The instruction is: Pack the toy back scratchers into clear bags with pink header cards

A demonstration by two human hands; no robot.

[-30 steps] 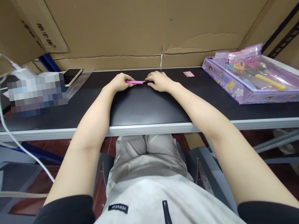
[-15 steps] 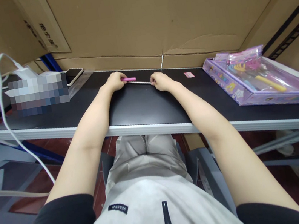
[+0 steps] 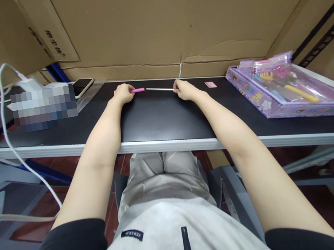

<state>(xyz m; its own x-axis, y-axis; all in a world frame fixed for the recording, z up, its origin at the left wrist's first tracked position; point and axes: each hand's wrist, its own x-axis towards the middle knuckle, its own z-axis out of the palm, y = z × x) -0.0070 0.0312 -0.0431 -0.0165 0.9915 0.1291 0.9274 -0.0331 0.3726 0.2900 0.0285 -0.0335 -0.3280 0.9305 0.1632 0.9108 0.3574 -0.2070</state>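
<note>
Though apart, left hand (image 3: 124, 93) and right hand (image 3: 184, 89) both palm-down.

Pink tube (image 3: 139, 90) (and silvery rod (image 3: 160, 89))

Both of your arms reach out in front of you. Your left arm (image 3: 103, 146) and your right arm (image 3: 234, 128) are far apart near you and lean in toward each other as they go away. Your left hand (image 3: 124, 93) has its fingers curled in and its back facing up. Your right hand (image 3: 184, 89) is curled too, with its fingertips pinched and pointing to the left. Your two hands are not touching; there is a gap between them.
</note>
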